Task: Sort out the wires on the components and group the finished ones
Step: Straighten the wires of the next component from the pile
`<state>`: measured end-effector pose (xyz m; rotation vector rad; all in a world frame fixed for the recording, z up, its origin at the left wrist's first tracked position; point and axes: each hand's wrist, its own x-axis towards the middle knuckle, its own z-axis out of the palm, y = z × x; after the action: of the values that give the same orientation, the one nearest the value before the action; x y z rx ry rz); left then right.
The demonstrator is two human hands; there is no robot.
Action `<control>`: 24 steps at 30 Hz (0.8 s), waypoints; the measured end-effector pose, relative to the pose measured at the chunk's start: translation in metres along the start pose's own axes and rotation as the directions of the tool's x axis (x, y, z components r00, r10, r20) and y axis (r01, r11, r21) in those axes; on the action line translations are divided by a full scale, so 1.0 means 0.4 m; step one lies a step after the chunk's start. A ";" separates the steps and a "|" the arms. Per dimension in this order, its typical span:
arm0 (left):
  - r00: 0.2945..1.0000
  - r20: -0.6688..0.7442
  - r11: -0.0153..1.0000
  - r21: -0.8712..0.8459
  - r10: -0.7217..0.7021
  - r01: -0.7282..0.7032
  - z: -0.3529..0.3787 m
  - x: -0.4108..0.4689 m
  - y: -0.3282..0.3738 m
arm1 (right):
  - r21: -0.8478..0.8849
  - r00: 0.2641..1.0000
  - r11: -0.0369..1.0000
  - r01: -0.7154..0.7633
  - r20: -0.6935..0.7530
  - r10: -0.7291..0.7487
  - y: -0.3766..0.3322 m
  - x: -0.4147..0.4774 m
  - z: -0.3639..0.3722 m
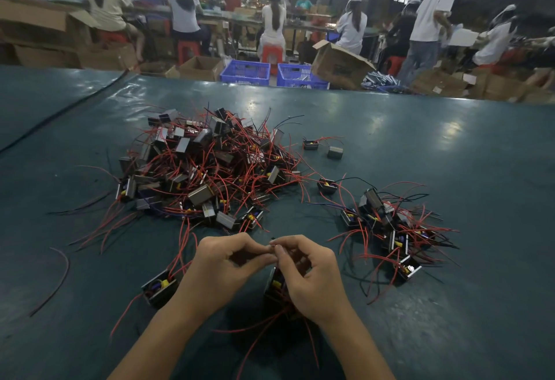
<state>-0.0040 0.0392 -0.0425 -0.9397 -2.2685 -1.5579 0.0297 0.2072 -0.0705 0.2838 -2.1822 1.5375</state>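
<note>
1. Nearest me, the component (pixel 274 285) I was sorting sat under my right palm. Its red leads trailed toward six o'clock. I could not tell whether it rested on the worktop (pixel 450 154) or hung clear.
2. Just above it, my left grip (pixel 220 262) and right grip (pixel 309 274) were both closed, with fingers curled. Their thumb and forefinger tips met on one thin wire (pixel 272 243) rising from that component, pinching it.
3. At nine o'clock from my left wrist a second component (pixel 159 288) lay on the worktop, its yellow part showing and its red leads spread out.
4. Farther out at nine o'clock, a loose wire (pixel 68 264) curved alone.
5. At two o'clock lay a small group (pixel 393 229) of components with red and black leads.
6. At eleven o'clock sat the big pile (pixel 207 169), a tangle of red leads, well apart from the small group.
7. At one o'clock, beyond both, two single components (pixel 310 144) lay near each other.
8. Past the far edge at twelve o'clock stood blue crates (pixel 246 72) and a cardboard box (pixel 339 64), with people seated on red stools behind.
</note>
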 end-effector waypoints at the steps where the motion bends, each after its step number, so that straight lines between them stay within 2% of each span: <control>1: 0.999 0.004 0.999 -0.035 -0.038 0.039 0.000 0.000 0.000 | 0.004 1.000 1.000 0.000 0.002 0.000 -0.001 0.000 0.000; 4: 0.997 0.046 0.997 -0.048 -0.066 0.068 -0.003 -0.001 -0.001 | -0.017 1.000 1.000 0.001 0.007 -0.001 -0.002 -0.001 0.001; 8: 0.995 0.097 0.999 0.034 0.002 -0.005 -0.012 0.001 -0.003 | -0.034 1.000 0.999 0.011 -0.003 -0.011 -0.001 -0.002 0.003; 10: 0.995 0.083 0.994 0.085 0.063 -0.070 -0.013 0.004 -0.002 | -0.040 1.000 0.999 0.013 0.001 -0.013 0.001 -0.002 0.001; 15: 0.992 0.075 0.969 0.216 0.102 -0.116 -0.017 0.002 -0.013 | -0.098 0.999 0.994 0.048 0.007 -0.047 0.001 0.001 -0.004; 18: 0.992 0.100 0.968 0.231 0.072 -0.094 -0.018 0.002 -0.019 | -0.171 0.996 0.981 0.089 0.026 -0.085 -0.001 0.004 -0.009; 21: 0.991 0.130 0.990 0.143 -0.032 0.013 -0.024 0.004 -0.026 | -0.218 0.993 0.968 0.121 0.024 -0.118 -0.004 0.005 -0.012; 24: 0.992 0.122 0.979 0.200 0.011 -0.036 -0.025 0.002 -0.021 | -0.221 0.992 0.967 0.128 0.023 -0.126 -0.006 0.006 -0.012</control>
<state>-0.0116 0.0287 -0.0444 -1.0246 -2.4324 -1.2622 0.0298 0.2110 -0.0659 0.3501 -2.2711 1.2130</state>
